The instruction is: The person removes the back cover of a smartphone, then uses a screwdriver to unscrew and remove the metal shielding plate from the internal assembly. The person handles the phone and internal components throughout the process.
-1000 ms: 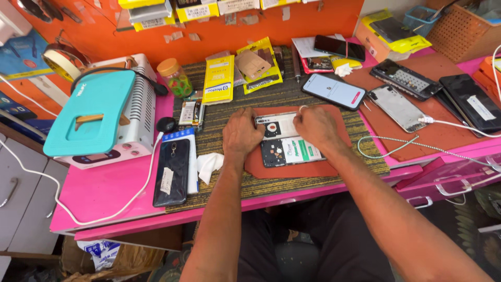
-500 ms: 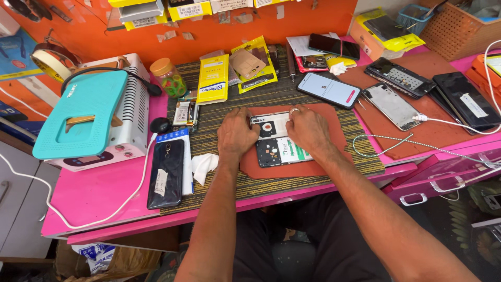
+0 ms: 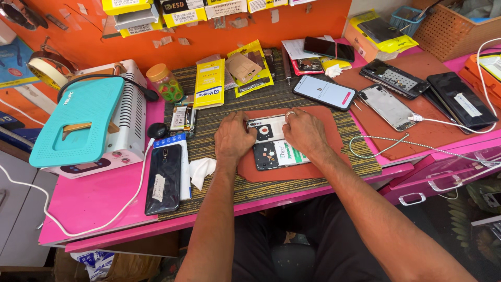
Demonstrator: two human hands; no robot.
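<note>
An opened phone (image 3: 274, 142), its back off and its boards and battery label showing, lies on a rust-red mat (image 3: 334, 156) directly under both hands. The left hand (image 3: 235, 140) is curled over the phone's left edge with fingers bent down onto the frame, pinning it rather than lifting it; the right hand (image 3: 303, 133), a ring on one finger, is likewise bent over the upper right corner, fingertips pressing at the rim, and whether anything small is pinched there cannot be told. Just left of the left hand a crumpled white tissue (image 3: 201, 171) sits on the striped cloth, and beyond it a dark phone (image 3: 164, 177) lies face down beside a blue-and-white box. Farther left stands a teal-topped heating machine (image 3: 78, 128). Past the right hand's fingertips a lit phone (image 3: 324, 92) rests at the mat's far edge, and to the right a braided cable (image 3: 386, 143) loops near a white-backed phone (image 3: 389, 107). The exposed parts look fragile: uneven pressure from either hand could likely bend the frame or crack a board, and a slipping fingertip might tear a thin ribbon connector. The loose cable could also snag a wrist and drag a neighbouring phone off the bench.
</note>
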